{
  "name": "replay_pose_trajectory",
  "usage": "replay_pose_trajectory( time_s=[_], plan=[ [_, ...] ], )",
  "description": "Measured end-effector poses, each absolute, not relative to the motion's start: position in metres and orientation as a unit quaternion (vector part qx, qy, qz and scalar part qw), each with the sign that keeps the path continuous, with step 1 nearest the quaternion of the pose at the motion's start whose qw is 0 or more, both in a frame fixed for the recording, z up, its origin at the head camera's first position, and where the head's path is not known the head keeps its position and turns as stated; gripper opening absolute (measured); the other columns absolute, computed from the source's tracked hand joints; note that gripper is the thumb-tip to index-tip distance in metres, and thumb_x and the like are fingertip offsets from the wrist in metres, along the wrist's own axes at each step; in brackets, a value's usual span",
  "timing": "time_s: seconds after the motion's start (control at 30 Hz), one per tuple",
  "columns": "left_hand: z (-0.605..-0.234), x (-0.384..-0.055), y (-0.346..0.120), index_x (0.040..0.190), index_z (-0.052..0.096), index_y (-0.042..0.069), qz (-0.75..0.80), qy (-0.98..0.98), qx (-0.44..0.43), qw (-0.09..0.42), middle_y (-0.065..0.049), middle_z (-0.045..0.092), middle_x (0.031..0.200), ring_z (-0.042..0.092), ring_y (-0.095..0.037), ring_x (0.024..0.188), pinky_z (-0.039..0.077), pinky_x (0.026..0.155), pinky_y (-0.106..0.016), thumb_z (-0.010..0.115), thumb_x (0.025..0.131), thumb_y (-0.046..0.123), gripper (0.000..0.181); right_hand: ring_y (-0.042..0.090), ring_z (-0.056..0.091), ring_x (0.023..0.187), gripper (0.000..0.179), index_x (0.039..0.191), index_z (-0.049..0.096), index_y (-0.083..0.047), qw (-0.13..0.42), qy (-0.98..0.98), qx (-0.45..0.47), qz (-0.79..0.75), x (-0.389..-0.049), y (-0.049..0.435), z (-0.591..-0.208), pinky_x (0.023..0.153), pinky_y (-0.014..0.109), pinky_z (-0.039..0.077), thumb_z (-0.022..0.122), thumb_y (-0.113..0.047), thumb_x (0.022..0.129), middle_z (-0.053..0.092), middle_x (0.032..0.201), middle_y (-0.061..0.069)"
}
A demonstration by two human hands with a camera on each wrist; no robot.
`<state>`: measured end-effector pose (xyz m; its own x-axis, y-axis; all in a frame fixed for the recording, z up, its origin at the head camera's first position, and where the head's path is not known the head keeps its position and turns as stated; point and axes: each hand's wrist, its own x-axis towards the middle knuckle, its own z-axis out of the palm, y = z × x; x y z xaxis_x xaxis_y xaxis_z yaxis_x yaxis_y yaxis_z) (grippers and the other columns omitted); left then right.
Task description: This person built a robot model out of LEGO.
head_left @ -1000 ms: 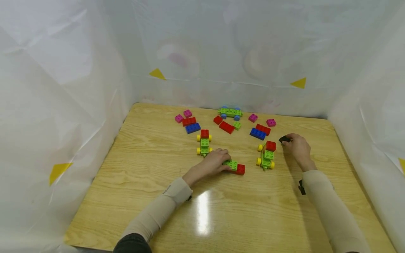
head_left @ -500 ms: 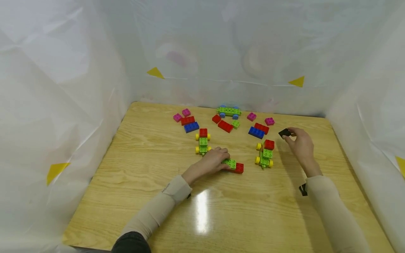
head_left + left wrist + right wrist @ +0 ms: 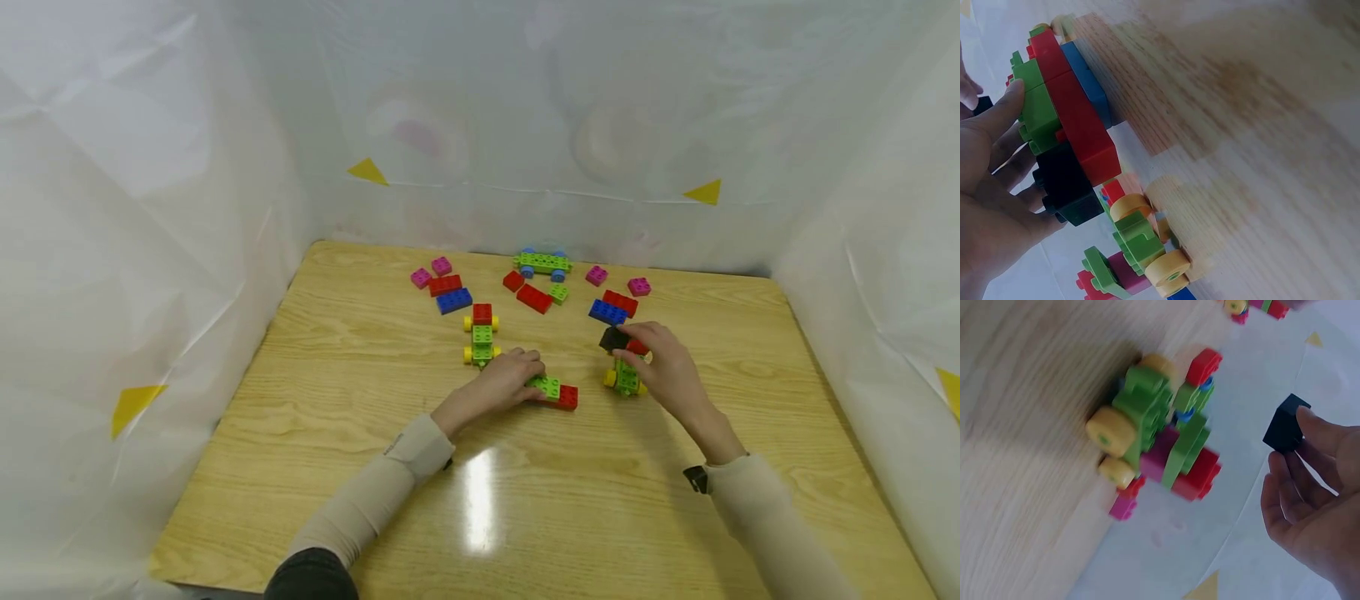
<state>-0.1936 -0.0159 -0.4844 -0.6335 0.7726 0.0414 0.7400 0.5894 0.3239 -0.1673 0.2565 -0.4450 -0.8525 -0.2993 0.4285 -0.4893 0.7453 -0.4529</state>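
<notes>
Black block (image 3: 613, 339): raised above the right car (image 3: 626, 379), right of the desk's middle; the right wrist view shows it apart from that car. The right hand (image 3: 666, 367) pinches the block between thumb and fingertips, clamped on it. The right car has yellow wheels and a green base; pink, green and red bricks are stacked at its far end, the red uppermost.

Brick assembly (image 3: 566, 397): near the middle of the desk. The left hand (image 3: 501, 387) is clamped on it from above and the left, thumb pressed to a green brick (image 3: 1040, 115). Green bricks sit on red bricks (image 3: 1082, 122), with a black brick (image 3: 1066, 181) at one end. A blue piece (image 3: 1088, 81) shows beyond the red; whether it is joined cannot be told.

Left car (image 3: 482, 337): also yellow-wheeled, just beyond the left hand, its red brick toward the far edge.

Toward the desk's far left corner lie two left pink bricks (image 3: 421, 278), a red brick (image 3: 445, 286) and a blue brick (image 3: 454, 301). Near the middle of the far edge stands a blue-wheeled green base (image 3: 544, 263), with two red bricks (image 3: 534, 298) and a small green brick (image 3: 558, 293) before it. Toward the far right corner lies a similar pink, red and blue group (image 3: 607, 312). White sheeting (image 3: 112, 250) bounds the wood-grained desk (image 3: 300, 467).
</notes>
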Motion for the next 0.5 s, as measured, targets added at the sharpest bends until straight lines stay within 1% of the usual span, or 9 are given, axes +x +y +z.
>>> replay_pose_trajectory(
  time_s=[0.2,0.33,0.5],
  plan=[
    [-0.486,-0.194,-0.015,0.11,0.067,0.011,0.154,0.891,0.424,0.052,0.001,0.06,0.102,0.054,-0.014,0.091,0.045,0.078,-0.025,0.064,0.092,0.037,0.031,0.028,0.06,0.097,0.037,0.116,0.066,-0.001,0.111,-0.916,0.272,0.272,-0.15,0.238,-0.45,0.079,0.047,0.052,0.076,-0.005,0.08,0.063,0.108,0.012],
    [-0.485,-0.195,-0.015,0.111,0.066,0.011,0.157,0.89,0.424,0.056,0.001,0.059,0.102,0.053,-0.014,0.091,0.045,0.077,-0.025,0.064,0.092,0.037,0.032,0.025,0.063,0.09,0.036,0.111,0.068,-0.001,0.1,-0.909,0.314,0.257,-0.144,0.233,-0.458,0.074,0.043,0.055,0.079,-0.003,0.076,0.064,0.103,0.01],
    [-0.483,-0.194,-0.015,0.111,0.066,0.011,0.158,0.89,0.424,0.059,0.001,0.06,0.102,0.053,-0.014,0.091,0.045,0.077,-0.025,0.064,0.092,0.037,0.032,0.023,0.063,0.089,0.036,0.109,0.069,-0.002,0.085,-0.908,0.328,0.248,-0.141,0.231,-0.467,0.074,0.04,0.055,0.08,-0.001,0.075,0.064,0.101,0.008]
  ],
)
